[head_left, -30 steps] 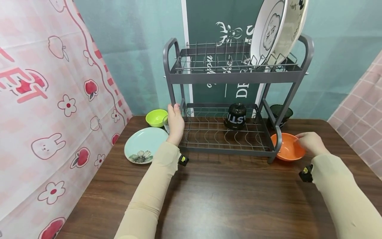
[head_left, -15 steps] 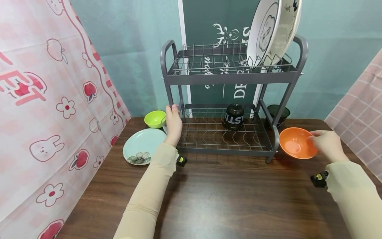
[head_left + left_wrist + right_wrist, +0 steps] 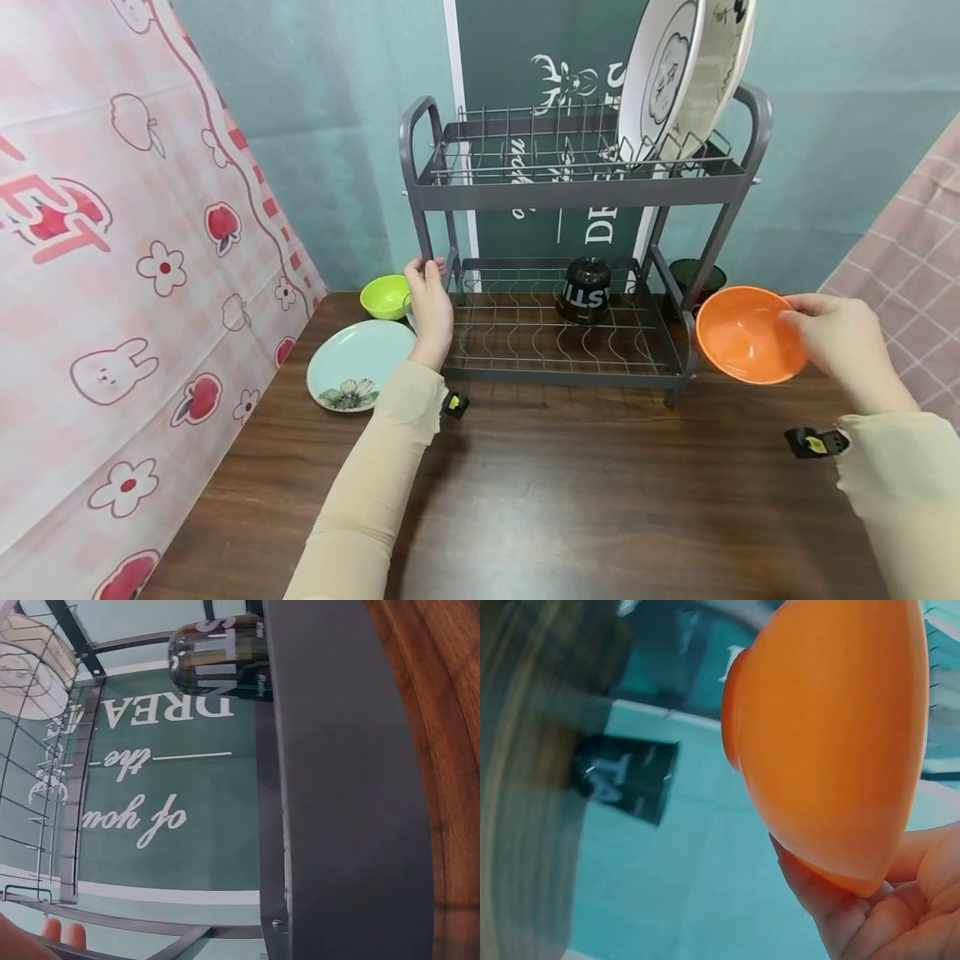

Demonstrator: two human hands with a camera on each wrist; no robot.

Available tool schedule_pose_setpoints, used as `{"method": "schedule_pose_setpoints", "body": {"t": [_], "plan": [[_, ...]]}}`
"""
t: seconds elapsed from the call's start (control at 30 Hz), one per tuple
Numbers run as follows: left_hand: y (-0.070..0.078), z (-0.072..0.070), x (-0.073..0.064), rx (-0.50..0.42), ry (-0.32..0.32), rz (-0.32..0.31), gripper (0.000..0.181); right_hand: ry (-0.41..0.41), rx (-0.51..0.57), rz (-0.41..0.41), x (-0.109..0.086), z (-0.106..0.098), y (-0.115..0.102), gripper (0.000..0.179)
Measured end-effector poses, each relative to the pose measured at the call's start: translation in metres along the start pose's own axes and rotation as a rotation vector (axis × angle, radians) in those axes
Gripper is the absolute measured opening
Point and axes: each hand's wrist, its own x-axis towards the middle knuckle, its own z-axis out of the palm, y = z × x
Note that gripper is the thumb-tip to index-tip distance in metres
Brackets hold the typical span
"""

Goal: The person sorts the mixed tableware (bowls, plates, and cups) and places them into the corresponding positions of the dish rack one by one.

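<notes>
My right hand point(image 3: 843, 346) pinches the rim of an orange bowl point(image 3: 750, 333), thumb inside and fingers beneath, as the right wrist view also shows. The bowl is tilted and held off the table, just right of the two-tier dish rack point(image 3: 577, 196). On the rack's left side, my left hand point(image 3: 432, 312) grips the upright post; its fingertips show at the bottom corner of the left wrist view. A black cup point(image 3: 587, 292) with white letters stands upside down on the lower tier. Large white patterned dishware point(image 3: 667, 92) leans on edge in the upper tier, at the right.
A light blue plate point(image 3: 356, 362) lies left of the rack, with a lime green bowl point(image 3: 385, 297) behind it. Another dark cup point(image 3: 693, 279) stands upright behind the rack's right side. Curtains enclose the wooden table point(image 3: 570, 492) at the back and sides.
My right hand has lifted the orange bowl from the table beside the rack, moving it up and to the right. The left hand keeps its grip on the post.
</notes>
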Motion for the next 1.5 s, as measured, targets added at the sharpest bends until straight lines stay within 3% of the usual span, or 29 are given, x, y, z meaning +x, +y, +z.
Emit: {"method": "schedule_pose_setpoints", "body": {"t": [0.17, 0.33, 0.4, 0.6, 0.73, 0.83, 0.97, 1.07, 1.13, 1.27, 1.5], "plan": [[0.007, -0.004, -0.007, -0.005, 0.050, -0.002, 0.033, 0.033, 0.063, -0.040, -0.009, 0.004, -0.021, 0.040], [0.017, -0.004, -0.016, -0.131, 0.073, 0.063, 0.036, 0.053, 0.130, -0.086, -0.016, 0.013, -0.039, 0.040], [0.022, -0.005, -0.021, -0.164, 0.073, 0.094, 0.036, 0.047, 0.152, -0.092, -0.018, 0.016, -0.046, 0.041], [0.032, -0.002, -0.037, -0.122, 0.015, 0.207, 0.042, -0.008, 0.233, -0.089, -0.022, 0.025, -0.065, 0.050], [0.031, 0.003, -0.047, -0.135, -0.115, 0.303, 0.053, -0.051, 0.338, -0.088, -0.025, 0.033, -0.077, 0.051], [0.028, 0.007, -0.054, -0.106, -0.289, 0.383, 0.073, -0.086, 0.420, -0.094, -0.027, 0.041, -0.085, 0.050], [0.021, 0.014, -0.064, 0.016, -0.561, 0.449, 0.107, -0.163, 0.521, -0.111, -0.028, 0.055, -0.097, 0.049], [0.015, 0.020, -0.072, 0.103, -0.734, 0.478, 0.114, -0.243, 0.608, -0.110, -0.030, 0.066, -0.106, 0.044], [0.011, 0.022, -0.077, 0.149, -0.815, 0.494, 0.115, -0.298, 0.682, -0.101, -0.032, 0.074, -0.110, 0.035], [0.007, 0.027, -0.086, 0.215, -0.895, 0.492, 0.122, -0.410, 0.868, -0.053, -0.037, 0.088, -0.118, 0.012], [0.006, 0.032, -0.090, 0.232, -0.928, 0.473, 0.123, -0.521, 1.136, 0.030, -0.043, 0.103, -0.126, 0.015]]}}
